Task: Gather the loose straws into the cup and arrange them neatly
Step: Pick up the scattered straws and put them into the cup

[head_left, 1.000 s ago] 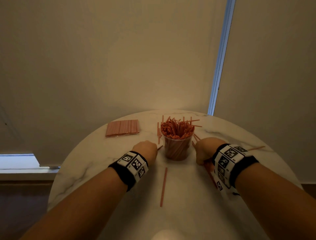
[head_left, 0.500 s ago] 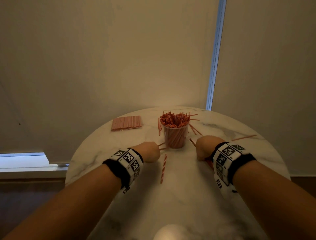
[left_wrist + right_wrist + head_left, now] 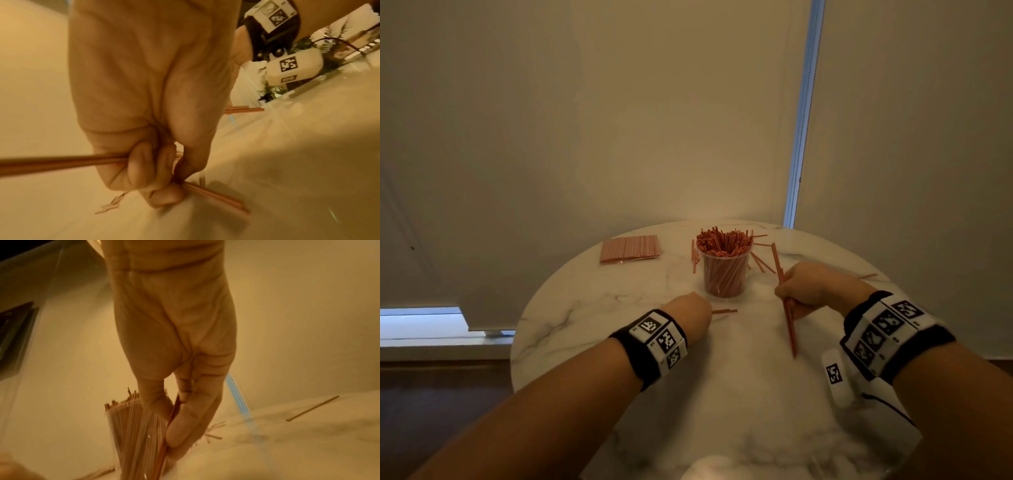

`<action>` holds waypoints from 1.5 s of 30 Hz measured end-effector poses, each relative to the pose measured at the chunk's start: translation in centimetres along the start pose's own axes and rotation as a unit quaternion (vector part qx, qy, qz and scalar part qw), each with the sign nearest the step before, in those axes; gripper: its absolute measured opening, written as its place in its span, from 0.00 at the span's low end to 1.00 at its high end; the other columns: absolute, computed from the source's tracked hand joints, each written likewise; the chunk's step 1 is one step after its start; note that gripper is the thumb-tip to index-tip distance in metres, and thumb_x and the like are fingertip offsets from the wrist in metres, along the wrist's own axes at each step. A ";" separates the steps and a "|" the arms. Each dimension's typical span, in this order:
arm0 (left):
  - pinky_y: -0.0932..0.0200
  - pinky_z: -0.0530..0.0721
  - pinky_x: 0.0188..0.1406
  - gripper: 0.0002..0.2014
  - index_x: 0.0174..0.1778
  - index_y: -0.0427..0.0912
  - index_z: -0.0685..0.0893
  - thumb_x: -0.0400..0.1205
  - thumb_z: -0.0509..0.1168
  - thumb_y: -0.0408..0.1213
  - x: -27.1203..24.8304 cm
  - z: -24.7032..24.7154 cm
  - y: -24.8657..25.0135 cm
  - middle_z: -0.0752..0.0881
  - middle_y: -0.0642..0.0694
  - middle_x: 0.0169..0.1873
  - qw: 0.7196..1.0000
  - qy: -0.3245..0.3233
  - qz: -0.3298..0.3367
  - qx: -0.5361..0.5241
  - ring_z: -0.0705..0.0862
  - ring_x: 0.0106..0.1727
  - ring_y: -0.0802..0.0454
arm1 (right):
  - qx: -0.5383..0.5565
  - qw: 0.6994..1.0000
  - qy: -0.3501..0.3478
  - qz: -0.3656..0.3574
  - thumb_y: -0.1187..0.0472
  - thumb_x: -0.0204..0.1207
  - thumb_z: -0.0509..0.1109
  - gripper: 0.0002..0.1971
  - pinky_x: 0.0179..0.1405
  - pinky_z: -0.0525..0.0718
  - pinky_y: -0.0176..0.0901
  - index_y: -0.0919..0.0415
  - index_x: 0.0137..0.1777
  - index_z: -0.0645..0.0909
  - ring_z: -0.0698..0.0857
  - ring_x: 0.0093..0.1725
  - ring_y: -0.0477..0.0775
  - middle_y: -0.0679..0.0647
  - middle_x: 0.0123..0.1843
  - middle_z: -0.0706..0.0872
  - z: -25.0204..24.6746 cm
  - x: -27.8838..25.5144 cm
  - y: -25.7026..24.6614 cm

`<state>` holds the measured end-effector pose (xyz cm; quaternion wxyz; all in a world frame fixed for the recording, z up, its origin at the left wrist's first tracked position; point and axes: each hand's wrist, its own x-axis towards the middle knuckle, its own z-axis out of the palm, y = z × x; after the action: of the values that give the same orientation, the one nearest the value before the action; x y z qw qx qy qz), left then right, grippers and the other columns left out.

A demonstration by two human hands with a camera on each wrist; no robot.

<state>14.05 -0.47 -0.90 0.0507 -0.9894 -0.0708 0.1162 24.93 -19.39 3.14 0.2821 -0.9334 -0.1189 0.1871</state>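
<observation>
The clear cup (image 3: 724,274) stands upright near the far edge of the round marble surface (image 3: 592,308), packed with thin red straws. The right hand (image 3: 811,287) has its fingers curled round a few straws (image 3: 787,318), just right of the cup. The left hand (image 3: 693,313) grips another small bunch (image 3: 216,197) in front of it. Loose straws (image 3: 760,262) lie behind the cup; a flat packet (image 3: 629,248) lies to the left.

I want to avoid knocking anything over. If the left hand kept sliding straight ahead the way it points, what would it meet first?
Probably the cup packed with straws: the left hand points up and right toward its base. Depth is unclear; it might pass just in front.
</observation>
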 end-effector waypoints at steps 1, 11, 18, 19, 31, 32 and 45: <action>0.57 0.77 0.45 0.13 0.63 0.33 0.83 0.90 0.56 0.33 -0.3 -0.5 -0.3 0.86 0.35 0.61 1.000 0.006 0.007 -0.020 0.86 0.57 0.39 | 0.021 0.999 0.012 -0.022 0.61 0.81 0.72 0.07 0.32 0.90 0.42 0.66 0.52 0.84 0.93 0.33 0.52 0.60 0.39 0.92 -0.6 -0.3 -0.1; 0.66 0.75 0.32 0.12 0.57 0.42 0.80 0.93 0.55 0.45 -2.1 -2.4 -3.8 0.78 0.54 0.37 0.834 0.032 0.088 -0.544 0.73 0.33 0.61 | 0.180 0.963 0.010 -0.202 0.66 0.80 0.71 0.03 0.30 0.88 0.36 0.59 0.48 0.86 0.93 0.35 0.51 0.54 0.34 0.92 -1.5 -4.0 -3.2; 0.61 0.73 0.32 0.16 0.47 0.45 0.78 0.94 0.51 0.46 -0.9 -4.5 -2.8 0.74 0.52 0.33 0.706 0.171 0.011 -0.687 0.70 0.31 0.57 | 0.197 0.939 0.008 -0.282 0.59 0.79 0.73 0.04 0.42 0.93 0.48 0.52 0.52 0.87 0.93 0.40 0.51 0.51 0.39 0.93 0.9 -4.8 -6.2; 0.59 0.74 0.34 0.17 0.48 0.44 0.79 0.94 0.50 0.47 -0.5 -4.8 -2.3 0.75 0.52 0.35 0.709 0.191 0.001 -0.679 0.71 0.33 0.56 | 0.187 0.939 0.023 -0.289 0.58 0.80 0.73 0.04 0.46 0.93 0.52 0.52 0.53 0.87 0.93 0.41 0.51 0.51 0.41 0.93 1.1 -4.4 -6.7; 0.49 0.87 0.43 0.17 0.46 0.44 0.81 0.93 0.55 0.48 5.4 -7.9 -1.4 0.87 0.47 0.38 0.619 0.323 0.017 -0.716 0.86 0.39 0.51 | 0.134 0.918 0.159 -0.338 0.57 0.79 0.75 0.05 0.42 0.92 0.47 0.54 0.42 0.88 0.91 0.34 0.45 0.49 0.36 0.91 0.6 1.1 -10.6; 0.51 0.83 0.38 0.17 0.44 0.44 0.80 0.93 0.54 0.49 5.9 -8.1 -1.7 0.85 0.48 0.35 0.607 0.328 0.011 -0.724 0.83 0.35 0.53 | 0.124 0.920 0.163 -0.335 0.54 0.77 0.77 0.06 0.41 0.92 0.46 0.53 0.41 0.87 0.91 0.35 0.45 0.49 0.35 0.91 0.5 1.5 -10.8; 0.61 0.75 0.29 0.18 0.45 0.46 0.75 0.92 0.52 0.54 7.8 -9.9 -3.6 0.68 0.52 0.26 0.399 0.240 0.143 -0.873 0.68 0.25 0.57 | 0.057 0.960 0.000 -0.274 0.51 0.71 0.82 0.10 0.40 0.92 0.44 0.58 0.42 0.91 0.93 0.35 0.50 0.51 0.34 0.93 -1.0 3.5 -10.3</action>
<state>23.46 3.41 7.33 -0.8435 -0.4771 0.0239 -0.2456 27.28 -10.35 8.85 0.3752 -0.8476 -0.3591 0.1088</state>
